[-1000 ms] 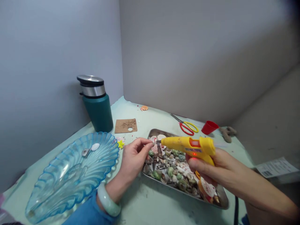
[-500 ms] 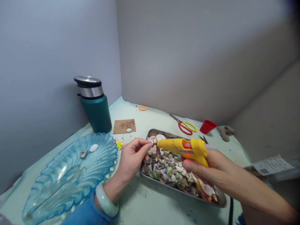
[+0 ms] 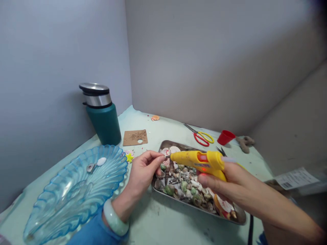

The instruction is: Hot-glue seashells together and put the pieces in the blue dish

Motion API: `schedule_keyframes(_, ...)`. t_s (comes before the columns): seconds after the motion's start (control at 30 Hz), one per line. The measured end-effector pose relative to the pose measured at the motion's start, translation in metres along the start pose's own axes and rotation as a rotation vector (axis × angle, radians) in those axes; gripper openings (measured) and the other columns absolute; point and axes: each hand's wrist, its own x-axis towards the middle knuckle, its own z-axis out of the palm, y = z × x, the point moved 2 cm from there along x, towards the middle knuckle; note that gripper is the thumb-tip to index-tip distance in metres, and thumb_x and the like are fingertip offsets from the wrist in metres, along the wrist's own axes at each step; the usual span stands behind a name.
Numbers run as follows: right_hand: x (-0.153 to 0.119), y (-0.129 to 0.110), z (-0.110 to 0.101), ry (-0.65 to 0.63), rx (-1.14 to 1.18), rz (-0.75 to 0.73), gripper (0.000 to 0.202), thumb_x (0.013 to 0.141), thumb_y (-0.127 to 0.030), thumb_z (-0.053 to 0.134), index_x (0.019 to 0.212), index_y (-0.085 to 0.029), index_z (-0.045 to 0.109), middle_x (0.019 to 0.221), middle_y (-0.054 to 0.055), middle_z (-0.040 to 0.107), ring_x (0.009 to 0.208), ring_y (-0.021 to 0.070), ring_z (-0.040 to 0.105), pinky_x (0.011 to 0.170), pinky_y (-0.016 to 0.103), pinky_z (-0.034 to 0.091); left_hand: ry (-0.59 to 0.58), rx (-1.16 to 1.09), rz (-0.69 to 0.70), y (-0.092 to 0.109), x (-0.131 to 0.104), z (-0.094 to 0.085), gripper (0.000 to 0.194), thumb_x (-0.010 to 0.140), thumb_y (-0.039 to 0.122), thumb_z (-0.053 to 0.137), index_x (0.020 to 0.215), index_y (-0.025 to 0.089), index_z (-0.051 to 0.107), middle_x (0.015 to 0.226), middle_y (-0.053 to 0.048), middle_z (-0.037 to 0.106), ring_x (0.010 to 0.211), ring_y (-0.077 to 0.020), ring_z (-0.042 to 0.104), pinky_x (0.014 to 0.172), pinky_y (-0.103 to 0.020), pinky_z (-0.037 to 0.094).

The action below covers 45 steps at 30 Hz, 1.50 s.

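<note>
My right hand (image 3: 224, 180) grips a yellow hot glue gun (image 3: 201, 161), its red light lit and a clear glue stick poking out the back. The gun points left, and its nozzle meets the fingertips of my left hand (image 3: 144, 170). Thumb and index finger of that hand are pinched on something too small to make out. Both hands are over a metal tray (image 3: 178, 201) filled with shells (image 3: 189, 185). To the left lies a blue shell-shaped dish (image 3: 76, 190) with a small grey-white piece (image 3: 90, 167) and a white oval piece (image 3: 101, 161) in it.
A teal bottle (image 3: 103, 122) stands behind the dish, beside a brown card (image 3: 135, 137). Scissors (image 3: 201, 137), a red cup (image 3: 226, 137) and a brown lumpy piece (image 3: 244, 144) lie behind the tray. A yellow star piece (image 3: 129, 157) is near my left hand. Grey walls close off the back.
Almost nothing differs. The whole view has shifted very slightly, while the glue gun's nozzle stays at my left fingertips.
</note>
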Motion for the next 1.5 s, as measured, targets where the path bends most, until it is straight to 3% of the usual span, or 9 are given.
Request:
schedule_keyframes(0.8,0.0009,-0.0028,0.0000,0.031,-0.091,-0.036,0.033,0.088,-0.051,0.050,0.074,-0.023,0.057,0.057,-0.004,0.038,0.051,0.0113,0.035,0.044,0.022,0.031,0.039,0.013,0.067,0.0015,0.0018,0.0001,0.016,0.070,0.028,0.072,0.071,0.013,0.066,0.047,0.005,0.057,0.040,-0.0070,0.049,0.042,-0.018,0.037)
schedule_keyframes(1.13,0.0009,0.0009,0.0024,0.021,-0.100,-0.006,0.039,0.088,-0.057,0.047,0.070,-0.022,0.050,0.058,-0.005,0.035,0.052,0.0112,0.035,0.045,0.022,0.031,0.041,0.008,0.068,0.0026,0.0011,0.0000,0.015,0.070,0.027,0.071,0.070,0.013,0.066,0.048,0.005,0.057,0.040,-0.0064,0.049,0.042,-0.018,0.037)
schedule_keyframes(1.5,0.0012,-0.0034,0.0011,0.038,-0.125,-0.020,0.037,0.089,-0.055,0.047,0.073,-0.022,0.053,0.059,-0.004,0.040,0.053,0.0123,0.039,0.047,0.023,0.035,0.025,0.013,0.061,0.0000,0.0010,-0.0006,0.014,0.072,0.027,0.072,0.072,0.014,0.067,0.048,0.004,0.057,0.041,-0.0074,0.049,0.043,-0.019,0.037)
